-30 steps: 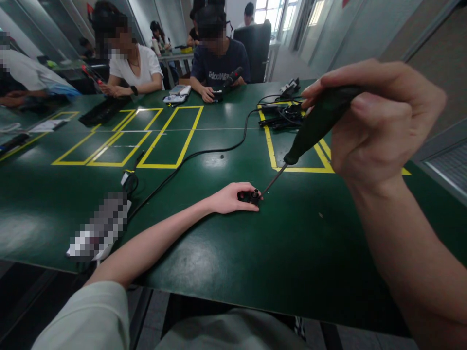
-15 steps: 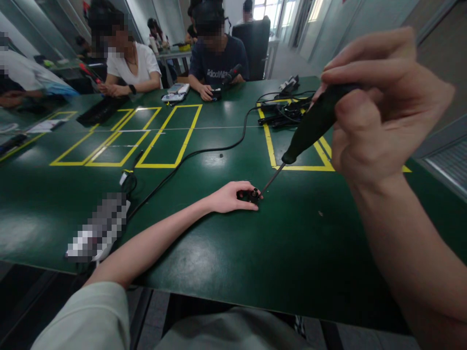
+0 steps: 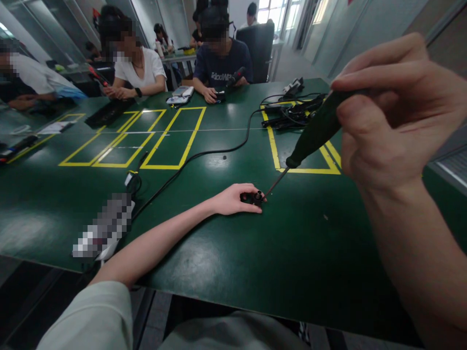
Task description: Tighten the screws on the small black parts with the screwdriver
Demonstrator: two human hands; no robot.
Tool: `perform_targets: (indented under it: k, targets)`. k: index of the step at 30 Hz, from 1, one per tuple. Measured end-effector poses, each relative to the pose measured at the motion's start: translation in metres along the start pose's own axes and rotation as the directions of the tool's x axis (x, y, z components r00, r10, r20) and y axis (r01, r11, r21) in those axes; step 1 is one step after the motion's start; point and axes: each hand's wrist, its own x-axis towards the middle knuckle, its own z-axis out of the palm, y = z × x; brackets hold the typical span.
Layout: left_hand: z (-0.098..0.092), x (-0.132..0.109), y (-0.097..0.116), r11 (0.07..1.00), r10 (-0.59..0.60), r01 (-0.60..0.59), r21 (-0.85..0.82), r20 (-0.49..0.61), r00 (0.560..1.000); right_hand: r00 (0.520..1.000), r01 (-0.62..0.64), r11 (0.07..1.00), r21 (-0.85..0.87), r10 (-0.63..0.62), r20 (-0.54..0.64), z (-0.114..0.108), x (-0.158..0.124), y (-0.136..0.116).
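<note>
My right hand (image 3: 397, 107) is closed around the dark handle of a screwdriver (image 3: 317, 127), raised at the right. Its thin shaft slants down to the left, and the tip meets or nearly meets a small black part (image 3: 257, 198); exact contact is too small to tell. That part has a short round metal post standing up from it. My left hand (image 3: 237, 199) rests on the green table with thumb and fingers curled round the black part, pinching it from both sides. The fingers partly cover it.
A pixelated device with a white edge (image 3: 105, 228) lies left of my forearm. A black cable (image 3: 204, 152) crosses the green table (image 3: 204, 272) to a heap of black gear (image 3: 292, 114). Yellow tape outlines (image 3: 162, 166) mark the surface. Co-workers (image 3: 222, 63) sit across the table.
The whole view has shifted slightly, so everything sits a bit further right. Both hands keep their holds, and the screwdriver stays at the black part with little visible change.
</note>
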Motion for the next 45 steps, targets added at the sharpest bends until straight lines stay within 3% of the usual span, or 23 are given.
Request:
perform_targets:
  k: [4,10,16,22,27,34,36,41,45]
  targets:
    - [-0.001,0.000,0.000,1.000,0.001,-0.001,0.019,0.012,1.000,0.996,-0.088,0.988,0.126,0.085,0.025,0.001,0.001,-0.002]
    - [-0.002,0.000,0.001,1.000,0.014,-0.014,0.011,-0.001,1.000,0.999,-0.043,0.999,0.005,0.043,-0.017,0.002,0.000,-0.007]
    - [-0.002,-0.001,0.001,0.999,0.009,-0.009,0.031,0.004,1.000,0.987,-0.160,0.975,0.154,0.161,0.010,0.005,-0.001,-0.012]
    - [-0.001,-0.001,-0.001,0.999,0.006,-0.006,0.034,-0.006,1.000,0.998,-0.055,0.998,-0.022,0.056,0.028,0.002,-0.003,-0.008]
    - [-0.002,-0.001,0.002,0.998,0.020,-0.020,0.061,0.004,1.000,0.987,-0.149,0.972,0.180,0.137,0.081,0.002,-0.001,-0.007]
    - [-0.001,0.000,0.001,0.999,0.045,-0.045,0.006,0.000,0.999,0.968,-0.197,0.941,0.277,0.141,0.209,0.010,-0.005,-0.011]
    - [-0.001,-0.001,0.001,0.999,0.048,-0.048,0.015,-0.013,0.999,0.974,-0.179,0.947,0.267,0.132,0.186,0.010,-0.006,-0.011]
    - [0.002,-0.002,0.001,0.991,0.071,-0.062,0.117,-0.075,0.995,1.000,0.003,0.984,0.179,-0.001,-0.015,0.007,-0.001,-0.008]
    - [0.005,-0.002,0.001,0.976,0.061,-0.023,0.218,-0.169,0.984,1.000,-0.020,0.979,0.202,0.022,-0.005,0.008,0.000,-0.012]
